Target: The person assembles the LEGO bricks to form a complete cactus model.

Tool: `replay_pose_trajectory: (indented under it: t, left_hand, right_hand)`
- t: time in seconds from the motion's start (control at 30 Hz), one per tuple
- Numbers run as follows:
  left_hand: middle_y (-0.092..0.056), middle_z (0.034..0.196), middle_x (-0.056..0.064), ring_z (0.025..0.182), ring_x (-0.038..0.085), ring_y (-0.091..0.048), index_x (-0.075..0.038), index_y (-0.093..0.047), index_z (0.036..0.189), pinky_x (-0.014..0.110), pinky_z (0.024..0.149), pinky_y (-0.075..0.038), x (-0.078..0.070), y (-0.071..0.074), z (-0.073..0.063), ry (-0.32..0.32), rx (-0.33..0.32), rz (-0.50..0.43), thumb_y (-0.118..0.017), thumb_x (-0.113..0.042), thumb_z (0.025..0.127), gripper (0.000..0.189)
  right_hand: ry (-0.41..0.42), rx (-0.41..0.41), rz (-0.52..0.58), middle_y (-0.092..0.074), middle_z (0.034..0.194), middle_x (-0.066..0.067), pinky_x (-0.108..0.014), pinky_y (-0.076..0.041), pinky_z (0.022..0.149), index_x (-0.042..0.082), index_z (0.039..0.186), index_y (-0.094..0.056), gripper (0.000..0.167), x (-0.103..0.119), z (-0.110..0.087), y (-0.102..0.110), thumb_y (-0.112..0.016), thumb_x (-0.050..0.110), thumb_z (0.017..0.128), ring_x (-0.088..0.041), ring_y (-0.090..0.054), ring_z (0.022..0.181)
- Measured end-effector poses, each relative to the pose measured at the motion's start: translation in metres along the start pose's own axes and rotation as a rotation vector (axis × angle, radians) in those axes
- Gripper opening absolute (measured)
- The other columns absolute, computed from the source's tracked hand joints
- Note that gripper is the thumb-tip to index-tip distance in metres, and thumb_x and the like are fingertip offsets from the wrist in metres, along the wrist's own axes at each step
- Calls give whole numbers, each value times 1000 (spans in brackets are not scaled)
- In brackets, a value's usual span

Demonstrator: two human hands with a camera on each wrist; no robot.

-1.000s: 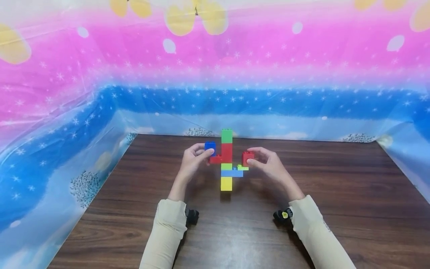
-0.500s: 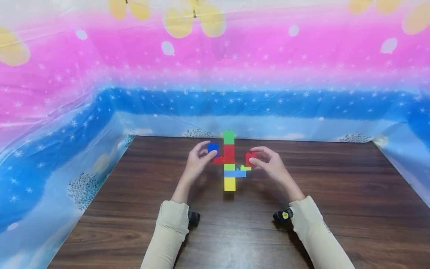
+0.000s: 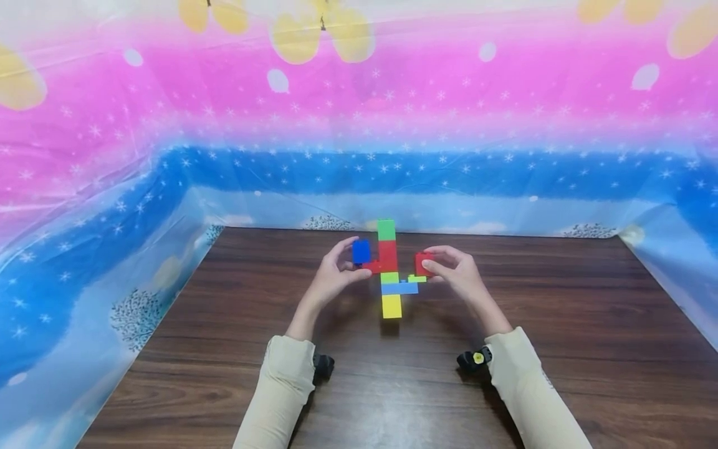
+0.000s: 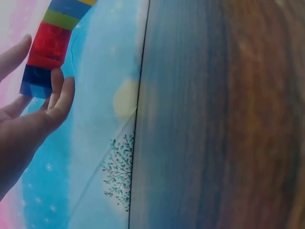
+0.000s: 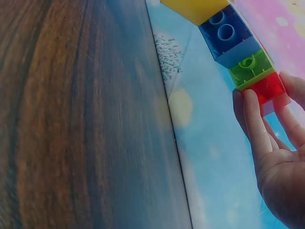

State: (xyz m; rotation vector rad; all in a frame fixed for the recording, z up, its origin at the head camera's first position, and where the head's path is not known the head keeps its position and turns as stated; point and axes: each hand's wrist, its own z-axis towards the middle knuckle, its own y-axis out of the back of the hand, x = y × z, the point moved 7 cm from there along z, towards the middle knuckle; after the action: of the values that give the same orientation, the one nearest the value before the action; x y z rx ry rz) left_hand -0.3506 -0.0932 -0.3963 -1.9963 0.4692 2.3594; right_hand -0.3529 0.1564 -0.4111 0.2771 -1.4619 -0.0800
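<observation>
Between the two hands is an upright tower of toy building bricks: a green brick (image 3: 386, 230) on top, red in the middle, then lime, light blue and a yellow brick (image 3: 391, 306) at the bottom. On its left arm, a thin red brick (image 3: 372, 266), sits a blue brick (image 3: 361, 252). My left hand (image 3: 331, 274) has its fingers around the blue brick, thumb tip at the red arm. My right hand (image 3: 461, 274) pinches a red brick (image 3: 423, 264) over the lime plate (image 3: 417, 279) on the right arm. Whether the tower touches the table is unclear.
A dark wooden table (image 3: 224, 349) lies beneath. Pink and blue patterned cloth (image 3: 359, 168) rises along its back and sides. Each wrist wears a black camera (image 3: 473, 359) under a pale sleeve (image 3: 521, 368).
The tower and both hands have shifted slightly right in the head view. My left thumb has slid off the front of the blue brick, down to the red arm.
</observation>
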Motion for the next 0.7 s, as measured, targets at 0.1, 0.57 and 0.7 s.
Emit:
replay_pose_trajectory:
  t: [0.1, 0.57, 0.7]
  left_hand:
    - [-43, 146, 16, 103, 32, -64, -15, -35, 149, 37, 92, -56, -1, -3, 0, -6, 21, 7, -73, -3, 84, 76]
    - [-40, 151, 13, 109, 38, -60, -12, -42, 147, 46, 97, -53, -9, -4, 0, -127, 9, 110, -69, -2, 87, 66]
    - [-40, 150, 12, 108, 38, -60, -14, -41, 148, 43, 95, -54, -7, -4, 0, -99, 5, 118, -68, -3, 88, 67]
  right_hand:
    - [13, -18, -8, -60, 127, -21, -53, -52, 94, 4, 126, -58, 48, -1, 0, 3, -71, 32, 89, -7, -69, 87]
    - [1, -5, -70, -54, 138, -11, -48, -51, 99, 18, 133, -57, 57, 2, -1, 3, -71, 46, 86, -31, -71, 98]
    - [11, 34, -89, -50, 145, -9, -45, -51, 100, 21, 138, -54, 59, 4, -3, 3, -72, 42, 86, -37, -67, 107]
